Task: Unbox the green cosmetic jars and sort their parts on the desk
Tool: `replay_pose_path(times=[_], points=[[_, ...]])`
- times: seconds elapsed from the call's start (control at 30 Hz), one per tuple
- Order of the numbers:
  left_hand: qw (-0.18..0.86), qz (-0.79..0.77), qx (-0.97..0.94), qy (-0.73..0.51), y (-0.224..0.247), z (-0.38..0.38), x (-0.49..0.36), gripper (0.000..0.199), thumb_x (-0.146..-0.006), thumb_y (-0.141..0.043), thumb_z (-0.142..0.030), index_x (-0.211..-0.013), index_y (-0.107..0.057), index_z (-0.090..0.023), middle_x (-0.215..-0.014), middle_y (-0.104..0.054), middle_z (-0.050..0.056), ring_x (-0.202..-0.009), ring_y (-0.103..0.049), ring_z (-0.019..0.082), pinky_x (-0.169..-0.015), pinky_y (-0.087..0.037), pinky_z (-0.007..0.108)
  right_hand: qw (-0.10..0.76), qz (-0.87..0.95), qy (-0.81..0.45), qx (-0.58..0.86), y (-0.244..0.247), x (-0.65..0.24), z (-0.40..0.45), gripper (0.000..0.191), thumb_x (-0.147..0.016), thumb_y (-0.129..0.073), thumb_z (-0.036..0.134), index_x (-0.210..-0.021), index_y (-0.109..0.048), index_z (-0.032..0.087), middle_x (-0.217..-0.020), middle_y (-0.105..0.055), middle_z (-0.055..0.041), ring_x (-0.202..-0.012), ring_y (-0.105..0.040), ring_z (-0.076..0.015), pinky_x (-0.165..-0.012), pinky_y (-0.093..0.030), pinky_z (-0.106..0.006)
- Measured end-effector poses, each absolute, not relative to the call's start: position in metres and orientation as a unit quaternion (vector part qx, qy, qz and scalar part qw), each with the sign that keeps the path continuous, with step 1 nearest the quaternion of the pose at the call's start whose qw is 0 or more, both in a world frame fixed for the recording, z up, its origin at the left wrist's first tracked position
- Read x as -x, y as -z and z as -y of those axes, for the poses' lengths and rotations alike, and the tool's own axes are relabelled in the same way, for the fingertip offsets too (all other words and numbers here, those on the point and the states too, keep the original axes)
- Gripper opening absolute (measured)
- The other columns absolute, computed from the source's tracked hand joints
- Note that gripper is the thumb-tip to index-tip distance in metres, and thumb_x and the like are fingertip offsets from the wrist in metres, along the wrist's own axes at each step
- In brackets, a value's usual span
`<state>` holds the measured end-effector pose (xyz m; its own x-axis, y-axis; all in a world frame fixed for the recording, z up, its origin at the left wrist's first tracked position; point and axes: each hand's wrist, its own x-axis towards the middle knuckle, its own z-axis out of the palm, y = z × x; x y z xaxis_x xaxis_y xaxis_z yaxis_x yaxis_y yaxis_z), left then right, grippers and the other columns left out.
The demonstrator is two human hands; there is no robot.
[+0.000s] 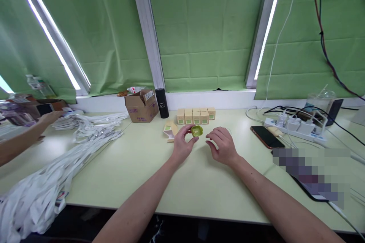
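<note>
My left hand (184,145) holds a small green dish-like piece (197,131) between thumb and fingers, its hollow side facing me. Just to the right, my right hand (221,146) hovers above the table with its fingertips curled toward the thumb; whether anything thin is between them is too small to tell. An opened small carton (169,128) lies beside my left hand, its flap spread toward me. Behind both hands stand several small tan boxes (188,116) with green squares on their fronts, grouped in rows.
A cardboard box (142,107) and black cylinder (162,103) stand at the back. White straps (71,159) cover the left side, where another person's arm (25,136) reaches in. On the right lie a phone (267,137), a power strip (295,129), cables and a blurred-out device (310,178).
</note>
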<state>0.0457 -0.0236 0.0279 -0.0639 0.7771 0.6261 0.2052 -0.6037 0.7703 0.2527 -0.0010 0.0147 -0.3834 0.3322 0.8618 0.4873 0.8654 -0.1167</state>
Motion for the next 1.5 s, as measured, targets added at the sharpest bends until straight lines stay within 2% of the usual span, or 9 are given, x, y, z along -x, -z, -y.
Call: replay_pose_path(times=[0.2, 0.47, 0.7, 0.93, 1.13, 1.27, 1.5], points=[[0.241, -0.359, -0.633, -0.642, -0.033, 0.028, -0.048, 0.042, -0.079, -0.082, -0.027, -0.119, -0.068, -0.019, -0.122, -0.072, 0.012, -0.114, -0.067, 0.026, -0.103, -0.054, 0.043, 0.491, 0.841, 0.067, 0.217, -0.016, -0.248, 0.009, 0.035, -0.093, -0.057, 0.020, -0.126, -0.066, 0.029, -0.106, -0.070, -0.0104, -0.103, -0.060, -0.0320, -0.090, -0.052, -0.053], [0.265, -0.372, -0.612, -0.646, -0.034, 0.028, -0.048, 0.047, -0.081, -0.083, -0.044, -0.118, -0.070, -0.017, -0.118, -0.075, 0.013, -0.105, -0.071, 0.024, -0.100, -0.057, 0.042, 0.501, 0.839, 0.059, 0.202, -0.017, -0.249, 0.009, 0.052, -0.092, -0.058, 0.019, -0.142, -0.058, 0.032, -0.122, -0.065, -0.0120, -0.116, -0.058, -0.0344, -0.096, -0.054, -0.057], [0.347, -0.393, -0.591, -0.614, -0.036, 0.027, -0.047, 0.054, -0.086, -0.070, -0.067, -0.096, -0.078, -0.014, -0.087, -0.079, 0.010, -0.082, -0.074, 0.022, -0.083, -0.061, 0.037, 0.496, 0.841, 0.064, 0.209, -0.014, -0.247, 0.010, 0.058, -0.094, -0.057, 0.020, -0.150, -0.050, 0.032, -0.138, -0.057, -0.0141, -0.130, -0.055, -0.0373, -0.103, -0.053, -0.064], [0.421, -0.392, -0.565, -0.591, -0.031, 0.023, -0.048, 0.064, -0.085, -0.066, -0.074, -0.083, -0.077, -0.011, -0.076, -0.076, 0.011, -0.064, -0.070, 0.019, -0.069, -0.059, 0.034, 0.501, 0.844, 0.037, 0.184, -0.021, -0.243, 0.012, 0.056, -0.098, -0.054, 0.018, -0.151, -0.048, 0.033, -0.152, -0.054, -0.0123, -0.141, -0.051, -0.0351, -0.110, -0.051, -0.063], [0.444, -0.433, -0.567, -0.542, -0.035, 0.029, -0.052, 0.076, -0.083, -0.057, -0.084, -0.067, -0.070, -0.011, -0.064, -0.074, 0.014, -0.049, -0.064, 0.016, -0.055, -0.054, 0.030, 0.517, 0.834, -0.012, 0.194, -0.019, -0.241, 0.012, 0.054, -0.100, -0.052, 0.018, -0.152, -0.044, 0.030, -0.146, -0.060, -0.0144, -0.138, -0.056, -0.0329, -0.108, -0.054, -0.062], [0.442, -0.451, -0.585, -0.510, -0.035, 0.033, -0.055, 0.081, -0.085, -0.048, -0.087, -0.058, -0.068, -0.012, -0.055, -0.070, 0.013, -0.043, -0.058, 0.014, -0.048, -0.047, 0.026, 0.529, 0.824, -0.044, 0.201, -0.015, -0.239, 0.013, 0.056, -0.100, -0.055, 0.019, -0.153, -0.041, 0.029, -0.139, -0.062, -0.0151, -0.134, -0.058, -0.0318, -0.107, -0.055, -0.058], [0.469, -0.421, -0.613, -0.476, -0.032, 0.033, -0.056, 0.085, -0.085, -0.041, -0.089, -0.058, -0.066, -0.013, -0.050, -0.065, 0.009, -0.041, -0.055, 0.013, -0.046, -0.042, 0.025, 0.536, 0.804, -0.124, 0.227, -0.015, -0.234, 0.017, 0.050, -0.097, -0.061, 0.023, -0.145, -0.048, 0.029, -0.134, -0.060, -0.0140, -0.125, -0.061, -0.0308, -0.104, -0.058, -0.055]])
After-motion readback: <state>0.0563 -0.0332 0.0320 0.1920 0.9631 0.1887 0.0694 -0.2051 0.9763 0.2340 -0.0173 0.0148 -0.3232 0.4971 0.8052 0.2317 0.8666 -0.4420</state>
